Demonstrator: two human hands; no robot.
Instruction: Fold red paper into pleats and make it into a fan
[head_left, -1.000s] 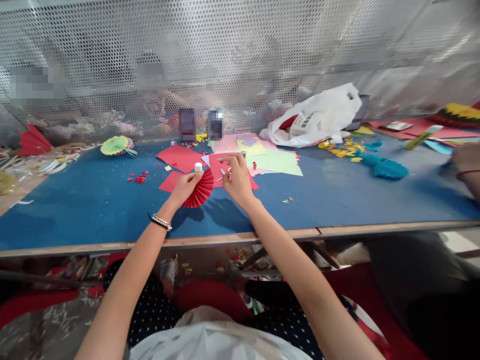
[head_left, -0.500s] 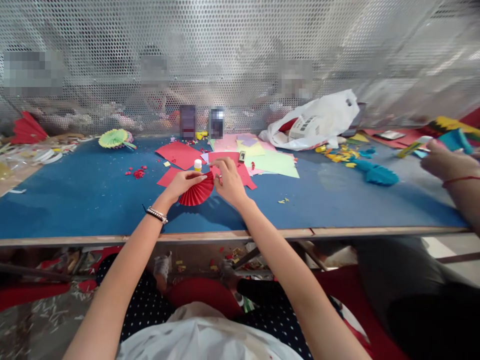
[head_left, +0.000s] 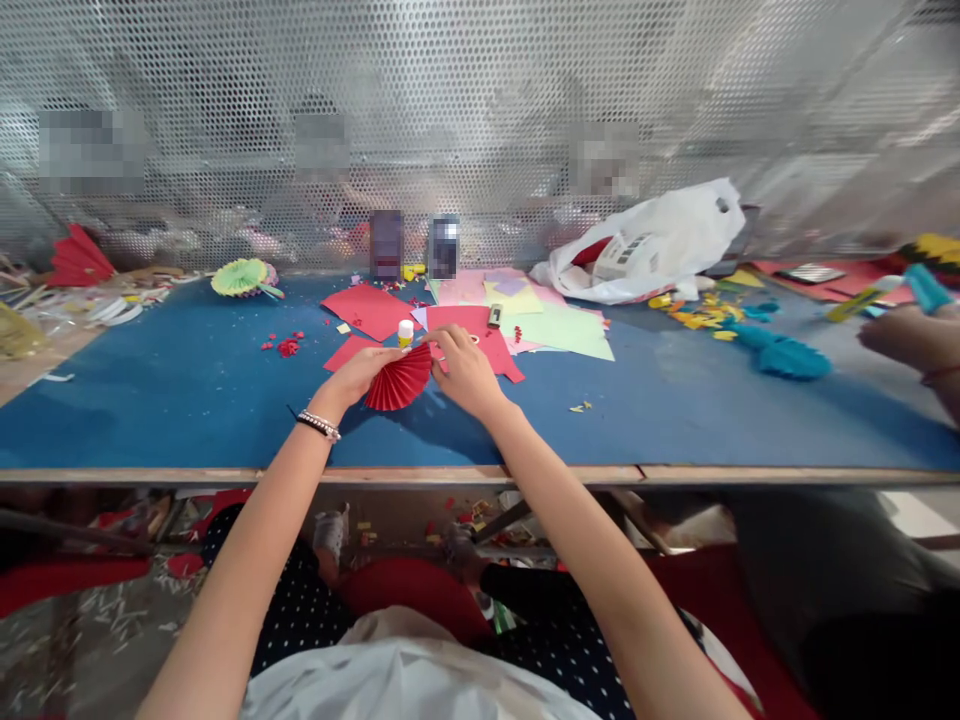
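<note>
A pleated red paper fan [head_left: 399, 380] is held above the blue table [head_left: 187, 400] between both my hands. My left hand [head_left: 356, 375] pinches its left edge, fingers closed on the paper. My right hand [head_left: 465, 370] grips its right upper corner with fingers curled. A small white glue bottle with a yellow band [head_left: 406, 332] stands just behind the fan. Red paper sheets [head_left: 367, 310] lie behind it.
Pastel paper sheets [head_left: 559, 328] lie right of centre, with a white plastic bag [head_left: 645, 245] behind. Blue paper fans [head_left: 787, 357] and yellow scraps sit at the right, where another person's hand [head_left: 911, 340] works. A green-yellow fan [head_left: 240, 277] lies far left. A perforated metal screen [head_left: 480, 120] backs the table.
My right hand came back from the red sheets to the fan's right corner and closed on it. My left hand kept its hold; the fan stayed in place.
</note>
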